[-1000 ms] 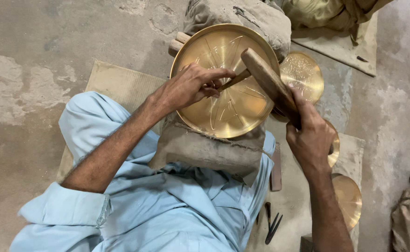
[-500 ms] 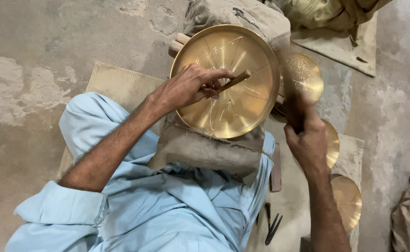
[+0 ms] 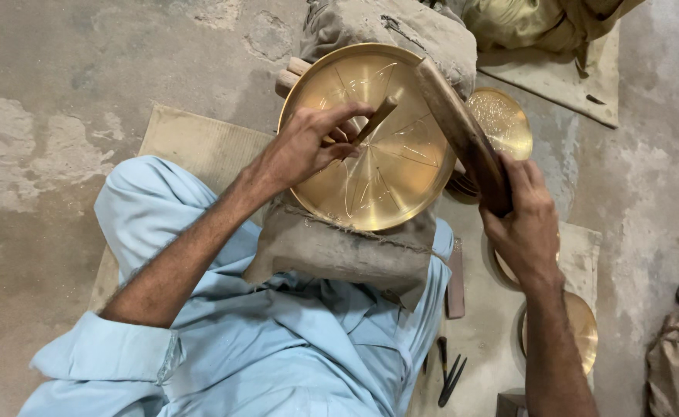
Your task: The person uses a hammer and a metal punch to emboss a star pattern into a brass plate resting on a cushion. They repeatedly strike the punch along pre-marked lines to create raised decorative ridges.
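Brass plate [image 3: 370, 139] lies propped on a cloth-covered rest [image 3: 339, 247], left hand [image 3: 308, 147] pinching a chisel [image 3: 374, 120] near its centre, right hand [image 3: 521, 224] at four o'clock gripping a wooden mallet [image 3: 463, 135]; strikes should land squarely on the chisel head.

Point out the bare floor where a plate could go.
Bare concrete floor lies left of the cardboard mat. More lies far right, beyond the small plates. Around the right hand it is crowded with plates and tools.
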